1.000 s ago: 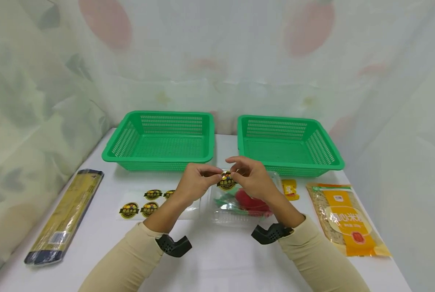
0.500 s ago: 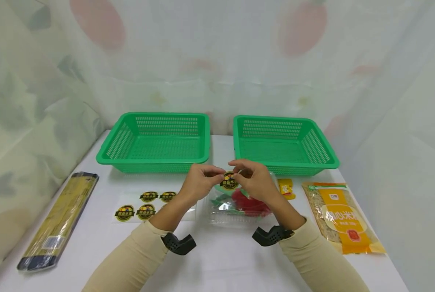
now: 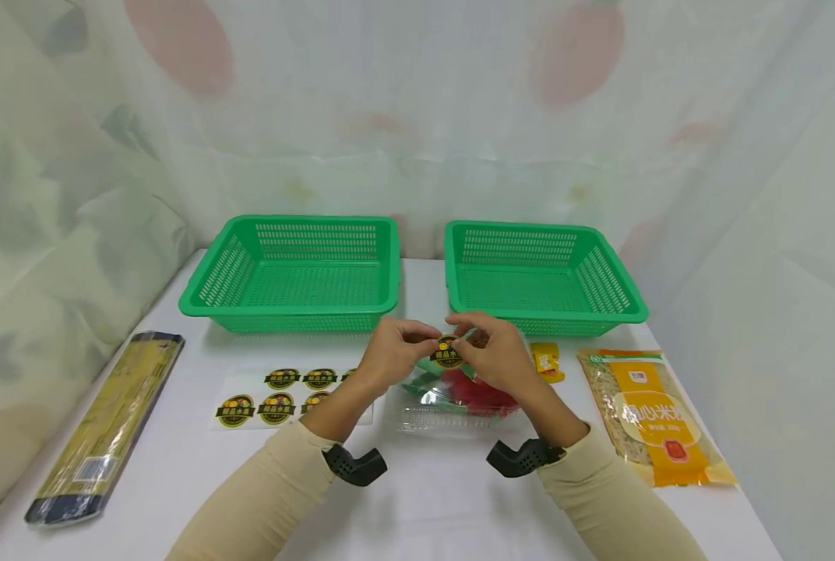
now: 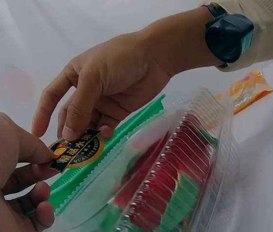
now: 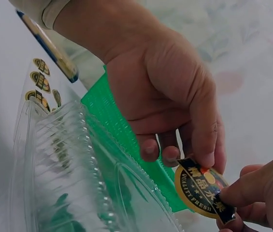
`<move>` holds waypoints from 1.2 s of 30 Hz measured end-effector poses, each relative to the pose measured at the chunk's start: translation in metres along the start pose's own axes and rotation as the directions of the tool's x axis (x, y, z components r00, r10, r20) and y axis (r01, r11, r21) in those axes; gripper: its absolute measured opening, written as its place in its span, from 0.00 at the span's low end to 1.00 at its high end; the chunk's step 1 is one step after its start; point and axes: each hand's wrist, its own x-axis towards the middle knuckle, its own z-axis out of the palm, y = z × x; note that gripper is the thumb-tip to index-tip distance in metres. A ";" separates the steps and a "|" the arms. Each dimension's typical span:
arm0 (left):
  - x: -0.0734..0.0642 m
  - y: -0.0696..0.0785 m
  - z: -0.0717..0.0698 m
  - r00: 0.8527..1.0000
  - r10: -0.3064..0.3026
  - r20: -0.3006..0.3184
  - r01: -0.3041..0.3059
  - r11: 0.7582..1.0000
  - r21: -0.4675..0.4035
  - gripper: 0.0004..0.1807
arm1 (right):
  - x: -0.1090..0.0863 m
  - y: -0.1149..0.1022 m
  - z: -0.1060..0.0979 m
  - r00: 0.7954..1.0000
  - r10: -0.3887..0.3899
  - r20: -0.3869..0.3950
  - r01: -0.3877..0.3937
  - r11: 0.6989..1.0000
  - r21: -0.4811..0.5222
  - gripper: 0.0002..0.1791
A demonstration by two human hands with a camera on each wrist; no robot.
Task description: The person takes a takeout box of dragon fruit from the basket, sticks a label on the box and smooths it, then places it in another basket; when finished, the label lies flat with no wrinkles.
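Note:
A round black-and-gold sticker (image 3: 449, 352) is held up between both hands over a clear plastic clamshell box (image 3: 431, 421). My left hand (image 3: 395, 352) pinches the sticker's left end between thumb and fingers. The right hand (image 3: 496, 352) pinches its right end. In the left wrist view, red and green contents (image 4: 150, 193) show through the ridged side of the box. The right wrist view has the sticker (image 5: 201, 189) stretched between the two hands, its printed face visible, with the box lid (image 5: 122, 183) below and apart from it.
Two green baskets (image 3: 291, 312) (image 3: 547, 318) stand behind the hands. A sticker sheet (image 3: 249, 382) lies left of the box. A long gold packet (image 3: 109, 425) is at far left; a small yellow packet (image 3: 547, 361) and a large orange-and-clear bag (image 3: 656, 417) are at right.
Both hands have shifted slightly right and down in the head view, still holding the sticker above the box. The surrounding things slid a little left in view as the head camera turned.

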 end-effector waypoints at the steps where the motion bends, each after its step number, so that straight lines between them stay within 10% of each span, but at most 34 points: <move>1: 0.001 -0.002 0.001 1.000 0.001 0.003 -0.001 1.000 0.021 0.06 | 0.000 0.000 0.000 1.000 0.009 0.003 -0.009 1.000 -0.006 0.17; 10: 0.005 -0.015 0.010 0.991 0.128 0.025 -0.130 0.974 0.183 0.06 | -0.001 0.004 0.000 0.998 0.068 0.015 -0.067 0.997 -0.038 0.17; 21: 0.007 -0.024 0.017 0.959 0.283 0.033 -0.273 0.883 0.383 0.07 | 0.002 0.011 0.000 0.995 0.098 0.024 -0.095 0.992 -0.076 0.18; 36: 0.004 -0.023 0.020 0.963 0.268 0.011 -0.248 0.873 0.421 0.10 | 0.005 0.014 -0.001 0.986 0.161 0.044 -0.156 0.982 -0.103 0.19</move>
